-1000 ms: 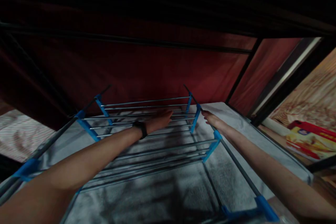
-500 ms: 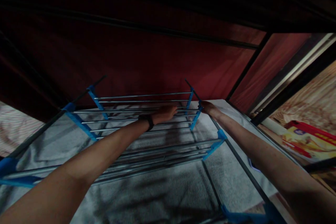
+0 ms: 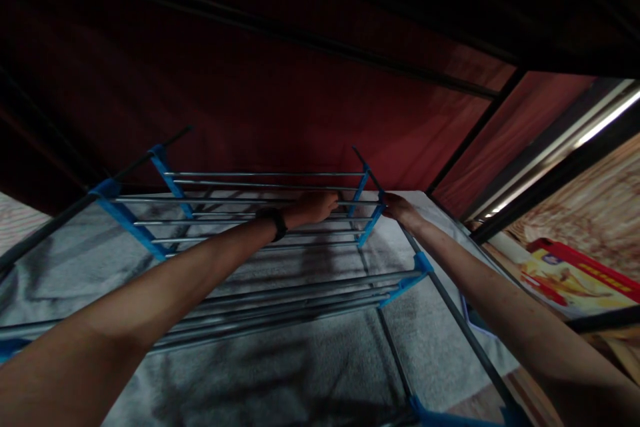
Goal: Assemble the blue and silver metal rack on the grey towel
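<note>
A rack (image 3: 310, 287) of grey metal tubes joined by blue plastic side pieces lies on its side over a grey cloth. My left hand (image 3: 320, 205), with a black band on the wrist, reaches across to its far part and is closed round a metal tube (image 3: 240, 201). Close to that tube's right end, my right hand (image 3: 400, 207) is closed on a blue plastic connector (image 3: 380, 210) where the tube meets the side pole. Its fingertips are partly hidden behind the joint.
Dark red fabric (image 3: 280, 113) on a black frame rises just behind the rack. At right, beyond a black pole, lies a red and yellow box (image 3: 575, 280). A purple-edged object (image 3: 473, 320) shows partly beside my right forearm. The grey cloth (image 3: 270, 373) spreads below the rack.
The view has shifted a little, and the rack's left side appears farther left. Both hands keep their hold at nearly the same spots on the rack.
</note>
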`<state>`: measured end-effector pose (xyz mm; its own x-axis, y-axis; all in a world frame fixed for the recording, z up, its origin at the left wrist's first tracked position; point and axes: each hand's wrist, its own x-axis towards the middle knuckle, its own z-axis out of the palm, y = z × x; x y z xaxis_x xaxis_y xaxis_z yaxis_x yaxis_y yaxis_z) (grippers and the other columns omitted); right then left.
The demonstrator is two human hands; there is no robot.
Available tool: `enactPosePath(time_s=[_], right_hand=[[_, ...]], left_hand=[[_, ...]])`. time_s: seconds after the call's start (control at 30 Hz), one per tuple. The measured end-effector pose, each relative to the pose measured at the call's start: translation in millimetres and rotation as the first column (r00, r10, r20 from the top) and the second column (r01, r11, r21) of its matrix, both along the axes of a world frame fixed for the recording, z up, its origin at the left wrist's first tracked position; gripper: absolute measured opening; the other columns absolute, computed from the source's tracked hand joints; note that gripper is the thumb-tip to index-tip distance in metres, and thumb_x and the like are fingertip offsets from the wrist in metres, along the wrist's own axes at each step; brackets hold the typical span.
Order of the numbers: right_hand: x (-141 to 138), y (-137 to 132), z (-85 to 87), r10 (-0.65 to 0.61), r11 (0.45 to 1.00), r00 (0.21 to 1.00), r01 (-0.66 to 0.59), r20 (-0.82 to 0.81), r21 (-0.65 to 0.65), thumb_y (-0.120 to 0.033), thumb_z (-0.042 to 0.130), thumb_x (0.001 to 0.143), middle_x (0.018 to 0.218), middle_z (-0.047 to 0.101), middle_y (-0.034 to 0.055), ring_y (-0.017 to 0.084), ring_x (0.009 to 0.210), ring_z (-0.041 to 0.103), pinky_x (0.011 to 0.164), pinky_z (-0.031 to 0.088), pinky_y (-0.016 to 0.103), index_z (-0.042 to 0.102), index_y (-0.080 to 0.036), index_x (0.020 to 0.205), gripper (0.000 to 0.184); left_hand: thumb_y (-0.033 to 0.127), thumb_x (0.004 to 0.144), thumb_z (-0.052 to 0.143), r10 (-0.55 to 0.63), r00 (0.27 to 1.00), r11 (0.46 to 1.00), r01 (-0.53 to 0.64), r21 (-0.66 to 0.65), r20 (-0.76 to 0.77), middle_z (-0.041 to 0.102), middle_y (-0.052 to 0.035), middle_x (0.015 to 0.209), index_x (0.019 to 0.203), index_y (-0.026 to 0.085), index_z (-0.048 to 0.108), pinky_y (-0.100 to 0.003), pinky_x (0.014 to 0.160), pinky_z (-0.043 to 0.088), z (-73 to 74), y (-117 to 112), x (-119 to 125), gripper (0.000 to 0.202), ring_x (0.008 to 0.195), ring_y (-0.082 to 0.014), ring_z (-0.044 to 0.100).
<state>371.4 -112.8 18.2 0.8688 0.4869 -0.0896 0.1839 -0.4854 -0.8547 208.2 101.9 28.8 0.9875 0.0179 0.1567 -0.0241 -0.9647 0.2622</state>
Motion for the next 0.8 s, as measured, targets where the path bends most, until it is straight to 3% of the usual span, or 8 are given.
enactPosePath(time_s=[0.23,0.47,0.8], right_hand=[[-1.2,0.1,1.1,0.003,0.999,1.000,-0.003,0.003,-0.032,-0.036,0.044,0.093,0.100,0.072,0.0080,0.023,0.097,0.067,0.082,0.055,0.030,0.065,-0.023,0.109,0.030],[-4.0,-2.3,0.2,0.022,0.999,1.000,-0.021,0.018,-0.027,-0.040,0.045,0.093,0.104,0.072,0.0079,0.023,0.100,0.066,0.084,0.055,0.029,0.065,-0.022,0.111,0.032],[-5.4,-4.4,1.0,0.021,1.000,0.999,-0.021,0.028,-0.021,-0.041,0.046,0.091,0.112,0.071,0.0104,0.025,0.105,0.067,0.087,0.056,0.032,0.065,-0.021,0.113,0.035]], left_hand=[[0.033,0.098,0.039,-0.019,1.000,1.000,0.019,0.002,0.013,0.070,-0.0081,0.091,0.095,0.017,0.066,-0.029,0.072,0.044,-1.4,1.4,1.1,0.032,0.078,-0.0202,0.063],[0.033,0.098,0.038,-0.033,0.999,0.999,0.033,0.012,-0.030,0.070,-0.0077,0.090,0.094,0.016,0.067,-0.028,0.066,0.040,0.1,2.5,2.8,0.034,0.073,-0.0185,0.061],[0.030,0.093,0.042,-0.114,0.990,0.984,0.101,-0.145,-0.086,0.071,-0.0061,0.087,0.087,0.015,0.067,-0.025,0.062,0.039,4.2,8.6,9.4,0.030,0.071,-0.0161,0.060]])
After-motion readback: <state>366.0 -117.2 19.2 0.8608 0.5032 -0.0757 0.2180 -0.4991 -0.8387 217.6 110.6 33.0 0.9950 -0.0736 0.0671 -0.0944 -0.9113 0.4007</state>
